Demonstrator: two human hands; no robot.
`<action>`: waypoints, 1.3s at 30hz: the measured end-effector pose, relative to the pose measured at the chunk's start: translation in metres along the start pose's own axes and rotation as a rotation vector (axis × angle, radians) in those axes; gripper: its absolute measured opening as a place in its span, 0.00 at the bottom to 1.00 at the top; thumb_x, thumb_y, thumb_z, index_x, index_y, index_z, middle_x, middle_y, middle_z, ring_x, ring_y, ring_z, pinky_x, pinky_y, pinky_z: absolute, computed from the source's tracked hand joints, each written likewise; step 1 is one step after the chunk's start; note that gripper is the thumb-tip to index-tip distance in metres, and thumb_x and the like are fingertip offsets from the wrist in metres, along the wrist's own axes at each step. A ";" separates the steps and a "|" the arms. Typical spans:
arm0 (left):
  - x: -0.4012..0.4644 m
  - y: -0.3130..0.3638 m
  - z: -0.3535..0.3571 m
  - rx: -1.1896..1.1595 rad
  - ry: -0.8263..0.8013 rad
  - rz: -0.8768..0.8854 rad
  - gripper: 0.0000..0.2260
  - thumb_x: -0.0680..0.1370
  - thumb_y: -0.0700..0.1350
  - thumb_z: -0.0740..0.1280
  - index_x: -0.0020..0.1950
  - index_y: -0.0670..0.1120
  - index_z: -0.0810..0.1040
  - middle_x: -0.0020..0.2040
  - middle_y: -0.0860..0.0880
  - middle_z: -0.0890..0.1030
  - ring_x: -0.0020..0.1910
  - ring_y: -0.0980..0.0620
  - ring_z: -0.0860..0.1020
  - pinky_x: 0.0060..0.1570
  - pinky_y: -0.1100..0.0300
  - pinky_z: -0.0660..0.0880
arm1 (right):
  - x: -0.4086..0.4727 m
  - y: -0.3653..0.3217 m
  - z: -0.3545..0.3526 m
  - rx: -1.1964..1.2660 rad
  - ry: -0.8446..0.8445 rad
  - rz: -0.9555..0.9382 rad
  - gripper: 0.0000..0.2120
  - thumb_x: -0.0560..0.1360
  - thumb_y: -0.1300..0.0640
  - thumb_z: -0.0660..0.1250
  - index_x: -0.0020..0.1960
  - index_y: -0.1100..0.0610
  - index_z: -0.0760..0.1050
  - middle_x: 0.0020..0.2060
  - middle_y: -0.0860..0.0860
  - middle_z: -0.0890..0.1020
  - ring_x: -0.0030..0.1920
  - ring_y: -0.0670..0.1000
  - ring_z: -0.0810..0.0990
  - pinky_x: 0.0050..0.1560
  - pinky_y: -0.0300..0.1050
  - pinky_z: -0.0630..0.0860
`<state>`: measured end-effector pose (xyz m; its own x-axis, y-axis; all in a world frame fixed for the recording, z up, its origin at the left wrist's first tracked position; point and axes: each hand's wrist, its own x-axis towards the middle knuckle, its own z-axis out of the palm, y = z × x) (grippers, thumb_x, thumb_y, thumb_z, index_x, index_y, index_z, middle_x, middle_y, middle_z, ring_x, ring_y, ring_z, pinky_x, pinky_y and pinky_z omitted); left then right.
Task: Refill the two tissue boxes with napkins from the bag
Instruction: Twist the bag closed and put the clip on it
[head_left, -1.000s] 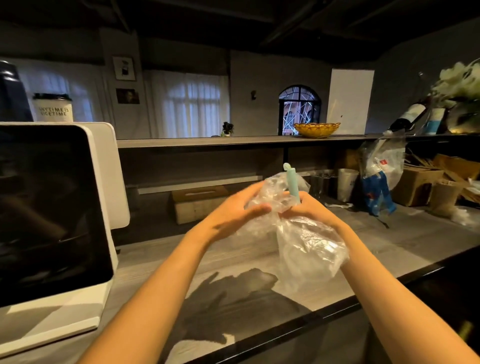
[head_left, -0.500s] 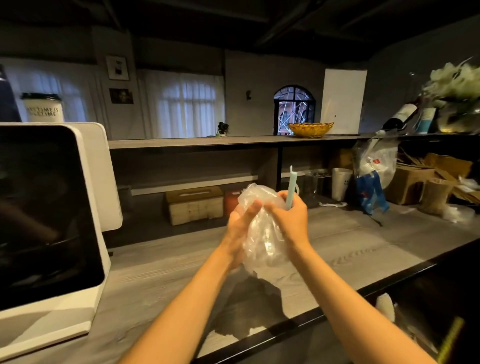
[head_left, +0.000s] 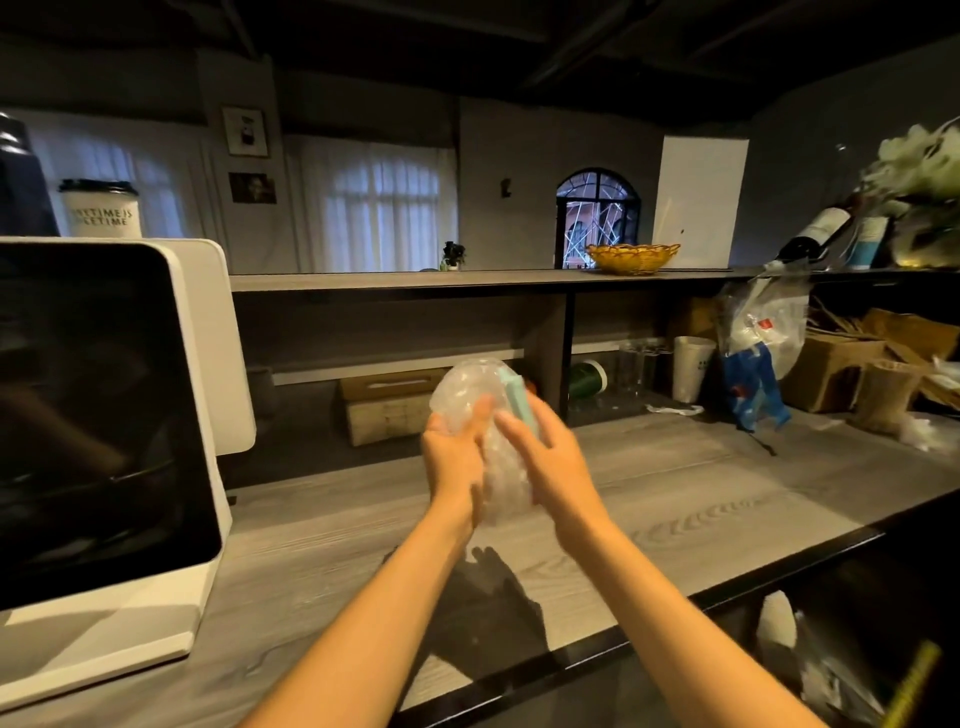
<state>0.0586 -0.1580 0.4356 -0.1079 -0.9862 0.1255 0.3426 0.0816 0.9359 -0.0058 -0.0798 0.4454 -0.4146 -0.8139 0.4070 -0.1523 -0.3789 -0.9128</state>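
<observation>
A crumpled clear plastic bag (head_left: 467, 387) is squeezed into a ball above the counter, between both hands. A pale teal strip (head_left: 519, 402) lies along its right side. My left hand (head_left: 454, 462) cups and holds the bag from the left, its fingers blurred. My right hand (head_left: 545, 460) presses against the bag's right side with its fingers spread and fairly straight. No napkins show inside the bag. A wooden tissue box (head_left: 389, 408) with a slot on top stands behind the hands under the shelf.
A white-framed screen (head_left: 104, 415) stands at the left on the grey wooden counter (head_left: 701, 499). Cups, glasses, a blue and clear bag (head_left: 758, 364) and cardboard boxes crowd the back right. A yellow basket (head_left: 631, 257) sits on the upper shelf.
The bag has been pressed from a loose hanging shape into a tight ball. My right hand's fingers have opened from gripping to pressing flat, and the teal strip has tilted.
</observation>
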 end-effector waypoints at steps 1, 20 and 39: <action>-0.008 0.000 0.005 -0.065 -0.078 -0.046 0.16 0.76 0.59 0.69 0.56 0.50 0.81 0.50 0.46 0.85 0.49 0.48 0.84 0.49 0.51 0.81 | 0.000 0.007 0.008 -0.012 0.001 0.010 0.15 0.78 0.45 0.65 0.64 0.40 0.72 0.54 0.42 0.81 0.55 0.42 0.80 0.44 0.32 0.77; -0.001 0.032 -0.040 0.177 -0.218 0.095 0.08 0.81 0.53 0.65 0.57 0.52 0.78 0.57 0.48 0.81 0.53 0.49 0.82 0.48 0.50 0.82 | 0.045 0.014 -0.035 -0.194 0.264 0.059 0.05 0.72 0.58 0.75 0.45 0.55 0.80 0.42 0.55 0.83 0.44 0.54 0.84 0.44 0.51 0.82; -0.005 0.024 0.000 -0.246 0.209 -0.179 0.12 0.81 0.54 0.65 0.62 0.51 0.76 0.55 0.48 0.80 0.56 0.45 0.79 0.62 0.44 0.76 | 0.002 0.019 -0.013 0.139 0.549 0.155 0.12 0.75 0.51 0.70 0.45 0.62 0.79 0.38 0.54 0.77 0.38 0.50 0.75 0.37 0.45 0.72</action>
<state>0.0673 -0.1514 0.4572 -0.0026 -0.9919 -0.1271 0.5525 -0.1073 0.8266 -0.0211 -0.0831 0.4280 -0.8322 -0.5314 0.1584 0.0511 -0.3579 -0.9324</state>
